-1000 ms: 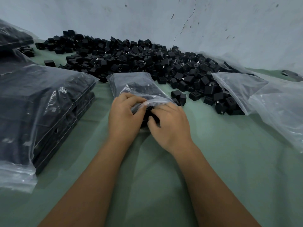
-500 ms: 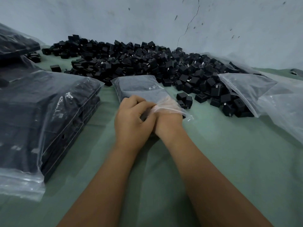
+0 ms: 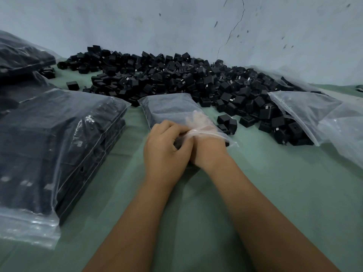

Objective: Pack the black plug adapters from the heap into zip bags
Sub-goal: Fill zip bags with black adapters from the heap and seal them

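A clear zip bag [image 3: 167,107] lies flat on the green table in front of me, dark inside. My left hand [image 3: 166,148] grips the bag's near mouth with curled fingers. My right hand [image 3: 204,134] is pushed inside the bag through that mouth, its fingers showing through the plastic; what they hold is hidden. Behind the bag, a wide heap of black plug adapters [image 3: 176,79] stretches along the wall. A few loose adapters [image 3: 227,122] sit just right of the bag.
Filled zip bags are stacked at the left [image 3: 59,146], more behind them [image 3: 21,57]. Empty clear bags [image 3: 314,112] lie at the right over the heap's edge. The green table surface [image 3: 284,183] extends toward me. A pale cracked wall stands behind.
My right hand has gone from the bag's mouth to deep inside the bag. My left hand has kept its grip on the mouth.
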`<state>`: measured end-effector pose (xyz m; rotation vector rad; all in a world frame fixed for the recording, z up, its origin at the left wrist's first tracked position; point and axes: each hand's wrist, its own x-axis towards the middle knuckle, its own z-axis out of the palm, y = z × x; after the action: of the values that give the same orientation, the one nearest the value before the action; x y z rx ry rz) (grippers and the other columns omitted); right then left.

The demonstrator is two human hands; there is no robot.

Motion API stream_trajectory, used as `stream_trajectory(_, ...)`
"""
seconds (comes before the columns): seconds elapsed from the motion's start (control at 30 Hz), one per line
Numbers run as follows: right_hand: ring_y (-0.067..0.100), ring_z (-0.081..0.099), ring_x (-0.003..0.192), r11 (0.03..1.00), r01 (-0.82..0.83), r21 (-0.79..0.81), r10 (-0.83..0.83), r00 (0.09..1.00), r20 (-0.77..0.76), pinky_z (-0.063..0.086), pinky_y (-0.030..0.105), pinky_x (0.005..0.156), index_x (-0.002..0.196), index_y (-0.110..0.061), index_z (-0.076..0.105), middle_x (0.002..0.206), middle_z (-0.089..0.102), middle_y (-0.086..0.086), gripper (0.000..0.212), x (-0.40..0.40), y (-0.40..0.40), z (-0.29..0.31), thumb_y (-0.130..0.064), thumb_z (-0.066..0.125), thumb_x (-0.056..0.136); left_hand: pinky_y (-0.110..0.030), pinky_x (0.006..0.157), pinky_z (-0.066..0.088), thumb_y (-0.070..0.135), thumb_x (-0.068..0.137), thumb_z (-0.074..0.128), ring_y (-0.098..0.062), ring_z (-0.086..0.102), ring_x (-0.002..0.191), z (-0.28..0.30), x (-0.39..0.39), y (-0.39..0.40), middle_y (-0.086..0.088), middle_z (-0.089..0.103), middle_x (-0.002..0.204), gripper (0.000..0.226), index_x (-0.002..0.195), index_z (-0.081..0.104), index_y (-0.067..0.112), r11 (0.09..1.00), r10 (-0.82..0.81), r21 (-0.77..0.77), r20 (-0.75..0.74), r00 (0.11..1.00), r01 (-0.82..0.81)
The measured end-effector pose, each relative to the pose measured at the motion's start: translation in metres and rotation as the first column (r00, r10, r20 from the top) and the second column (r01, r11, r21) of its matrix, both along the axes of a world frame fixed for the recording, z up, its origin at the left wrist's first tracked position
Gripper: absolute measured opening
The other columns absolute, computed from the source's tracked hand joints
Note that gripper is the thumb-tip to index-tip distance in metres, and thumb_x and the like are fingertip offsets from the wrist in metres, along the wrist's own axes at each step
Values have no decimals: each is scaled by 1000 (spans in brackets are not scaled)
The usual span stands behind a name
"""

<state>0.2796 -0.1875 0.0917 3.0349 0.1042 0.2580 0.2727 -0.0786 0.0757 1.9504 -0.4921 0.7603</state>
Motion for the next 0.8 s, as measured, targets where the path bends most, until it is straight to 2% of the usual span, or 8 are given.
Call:
stream_trajectory(0.1, 21, 61, 92, 939, -241, 246, 167, 944, 286, 46, 30, 77, 102, -14, 64, 101, 65, 2, 21, -18, -12, -7, -20, 47, 90, -49, 83, 46, 26, 82, 63, -20, 58, 86, 1, 1, 1, 5, 65, 85, 14, 82, 73, 16, 1000, 11, -19, -89, 996, -12)
stream_trajectory(0.17, 22, 59, 72, 874, -431, 222, 247, 791, 560, 46, 33, 64, 78, -7, 66, 79, 66, 3, 21, -26, -19, -10, -16, 50, 88, -49, 86, 46, 28, 86, 65, -19, 57, 89, 0, 3, 2, 7, 65, 86, 14, 80, 72, 18, 998, 24, -45, -172, 985, -32)
stream_trajectory(0.23, 20, 48, 61, 867, -448, 218, 111, 599, 793, 36, 27, 56, 66, -7, 58, 66, 55, 3, 25, -29, -23, -10, -12, 49, 89, -47, 87, 46, 27, 87, 67, -20, 57, 90, -2, 7, 2, 6, 64, 85, 14, 75, 71, 20, 997, 22, -72, -250, 968, -41)
stream_trajectory(0.27, 18, 47, 64, 843, -426, 327, -29, 573, 819, 34, 26, 58, 70, -8, 57, 69, 53, 2, 23, -30, -27, -9, -12, 47, 90, -47, 88, 46, 28, 87, 67, -21, 58, 90, -3, 8, 3, 6, 64, 84, 16, 72, 69, 23, 996, 12, -86, -290, 957, -39)
stream_trajectory(0.37, 16, 54, 85, 655, -216, 725, -433, 679, 593, 38, 25, 67, 98, -16, 62, 88, 54, -9, 23, -26, -56, -15, -14, 40, 92, -48, 90, 47, 38, 84, 64, -21, 61, 89, -4, 12, 5, 7, 63, 82, 24, 63, 64, 27, 994, -21, -107, -397, 917, -23)
stream_trajectory(0.47, 23, 54, 96, 531, 85, 843, -481, 849, 218, 45, 35, 77, 129, -34, 53, 98, 54, -3, 49, -19, -88, -23, -6, 36, 93, -46, 88, 49, 46, 77, 58, -21, 61, 84, -5, 13, 6, 4, 62, 79, 33, 64, 64, 16, 992, -28, -120, -433, 901, -26)
stream_trajectory(0.63, 23, 33, 113, 824, 312, 474, -354, 935, 0, 25, 32, 90, 145, -48, 22, 121, 43, 0, 73, -9, -89, -27, -8, 39, 85, -49, 88, 48, 43, 77, 58, -23, 59, 83, -6, 13, 4, -3, 61, 76, 38, 66, 62, 7, 991, -6, -122, -431, 902, -52)
stream_trajectory(0.8, 23, 31, 115, 825, 322, 464, -365, 931, 4, 23, 33, 93, 142, -47, 27, 124, 41, 0, 67, -7, -90, -28, -13, 40, 85, -44, 80, 44, 29, 87, 62, -24, 48, 72, -3, 8, -3, 3, 45, 64, 46, 51, 37, 14, 991, 131, 16, -363, 923, -135)
